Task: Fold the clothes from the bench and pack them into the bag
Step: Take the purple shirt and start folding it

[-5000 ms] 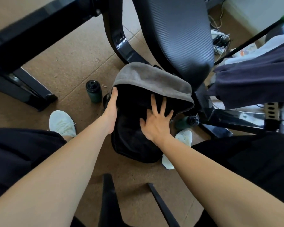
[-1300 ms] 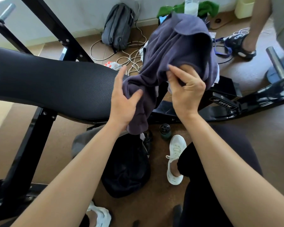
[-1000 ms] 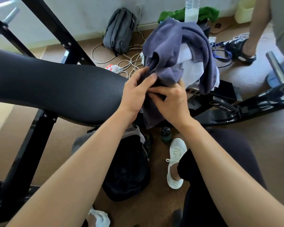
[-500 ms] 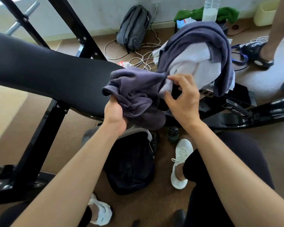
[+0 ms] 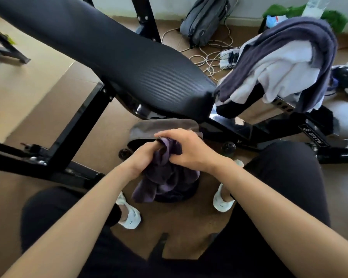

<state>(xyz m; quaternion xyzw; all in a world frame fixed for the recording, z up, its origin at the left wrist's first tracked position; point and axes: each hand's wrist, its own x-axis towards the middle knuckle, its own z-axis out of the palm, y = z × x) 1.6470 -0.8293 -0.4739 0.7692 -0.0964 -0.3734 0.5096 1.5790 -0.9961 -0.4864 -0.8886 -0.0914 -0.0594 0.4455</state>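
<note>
A bunched purple garment [image 5: 165, 177] hangs between my knees, low over the black bag [image 5: 181, 194] on the floor. My left hand [image 5: 143, 157] grips its top from the left and my right hand [image 5: 187, 149] grips it from the right, fingers curled into the cloth. The bag's grey flap [image 5: 159, 126] shows just beyond my hands; most of the bag is hidden by the garment. More clothes, a dark blue one [image 5: 301, 35] over a white one [image 5: 277, 69], lie heaped on the right end of the black bench [image 5: 112, 51].
The bench's black frame [image 5: 72, 127] crosses the floor left and right of the bag. A grey backpack [image 5: 203, 19] and cables lie by the far wall. My white shoes [image 5: 130, 216] stand either side of the bag. A sandalled foot [image 5: 347, 77] is at the right edge.
The purple garment came off the bench pile and down to just above the bag. Both hands moved down with it and now clutch it close together. My view tilted downward.
</note>
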